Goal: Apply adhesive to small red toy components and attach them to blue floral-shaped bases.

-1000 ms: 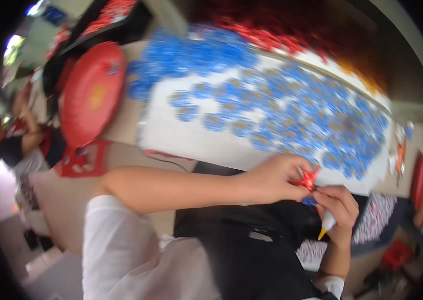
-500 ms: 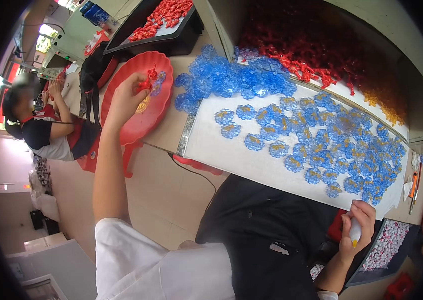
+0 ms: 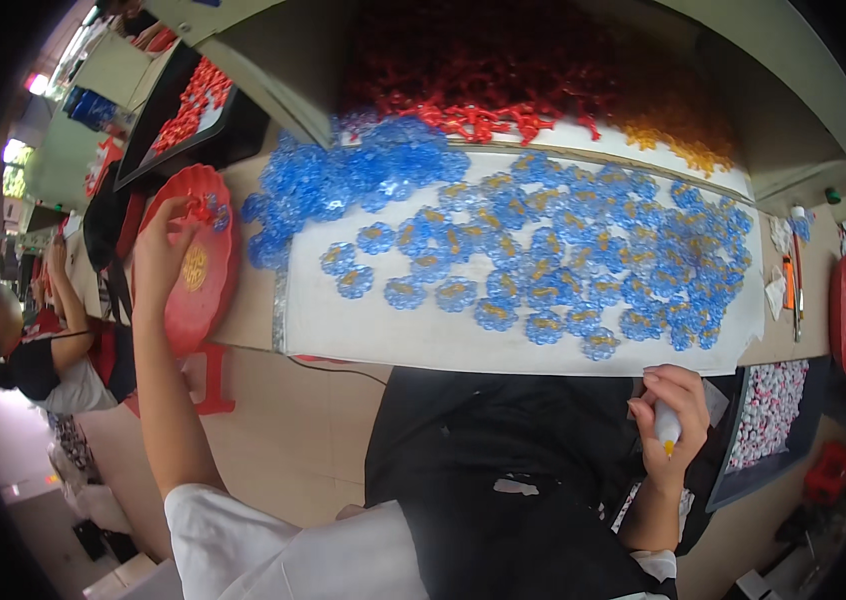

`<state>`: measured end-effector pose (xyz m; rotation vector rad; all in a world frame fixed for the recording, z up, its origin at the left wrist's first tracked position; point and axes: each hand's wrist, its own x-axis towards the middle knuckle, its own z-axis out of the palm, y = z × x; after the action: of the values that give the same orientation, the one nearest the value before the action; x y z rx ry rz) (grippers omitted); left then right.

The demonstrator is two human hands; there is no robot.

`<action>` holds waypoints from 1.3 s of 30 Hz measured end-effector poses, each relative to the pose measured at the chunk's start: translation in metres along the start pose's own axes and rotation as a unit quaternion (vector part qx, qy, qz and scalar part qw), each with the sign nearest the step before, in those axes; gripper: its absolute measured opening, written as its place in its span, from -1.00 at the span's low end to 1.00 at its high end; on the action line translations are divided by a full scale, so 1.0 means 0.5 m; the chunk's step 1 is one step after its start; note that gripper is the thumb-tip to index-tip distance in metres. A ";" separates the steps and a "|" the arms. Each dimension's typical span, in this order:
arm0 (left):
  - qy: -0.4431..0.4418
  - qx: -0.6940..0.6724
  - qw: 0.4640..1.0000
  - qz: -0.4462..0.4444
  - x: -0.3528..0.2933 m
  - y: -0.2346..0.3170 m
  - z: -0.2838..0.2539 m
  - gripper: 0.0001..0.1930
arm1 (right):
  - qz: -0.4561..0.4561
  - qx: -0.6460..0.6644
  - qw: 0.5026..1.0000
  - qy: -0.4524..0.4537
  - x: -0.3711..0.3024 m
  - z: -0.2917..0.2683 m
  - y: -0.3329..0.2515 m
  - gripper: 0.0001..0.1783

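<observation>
My left hand (image 3: 165, 240) reaches over a red scalloped plate (image 3: 211, 290). Its thumb and forefinger are apart, and beside the fingertips lies a red piece (image 3: 205, 211) next to small bluish-purple ones (image 3: 223, 217). My right hand (image 3: 681, 405), near the front edge of a white sheet (image 3: 383, 335), is wrapped round a small white squeeze bottle (image 3: 667, 422) whose yellow tip points toward me. Spread over the sheet are many translucent blue flower-shaped pieces (image 3: 496, 313) with yellow-orange centres. A heap of plain blue pieces (image 3: 343, 175) sits at its far left corner.
Under a shelf at the back lie piles of red pieces (image 3: 483, 122) and orange-yellow pieces (image 3: 678, 145). A black tray of red pieces (image 3: 193, 105) stands far left. At right are an orange tool (image 3: 789, 283) and a dark tray (image 3: 768, 420). Another person (image 3: 53, 345) sits at left.
The view has swung to the right. My left thumb and forefinger have parted from the red piece, which stays on the plate. My right hand keeps its hold on the bottle.
</observation>
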<state>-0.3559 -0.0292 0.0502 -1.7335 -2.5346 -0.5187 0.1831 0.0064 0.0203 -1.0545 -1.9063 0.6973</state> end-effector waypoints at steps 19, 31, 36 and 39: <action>0.034 -0.046 0.974 0.218 0.173 0.612 0.266 -0.75 | 0.075 0.247 0.966 0.023 -0.088 -0.027 0.043 -0.53; 0.003 -0.503 0.857 0.109 0.105 0.597 0.221 -0.66 | 0.061 0.285 0.955 0.048 -0.060 -0.015 0.030 -0.57; -0.232 -0.618 0.750 0.031 -0.014 0.606 0.175 -0.59 | 0.103 0.284 0.949 0.090 -0.052 -0.016 0.008 -0.63; -0.297 -0.652 0.697 0.032 -0.097 0.623 0.147 -0.65 | 0.084 0.275 0.952 0.110 -0.058 -0.022 0.009 -0.62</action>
<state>-0.0417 0.0494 0.0503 -2.5740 -2.4258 -2.6235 0.2031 -0.0157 0.0110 -0.8918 -1.3262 1.0832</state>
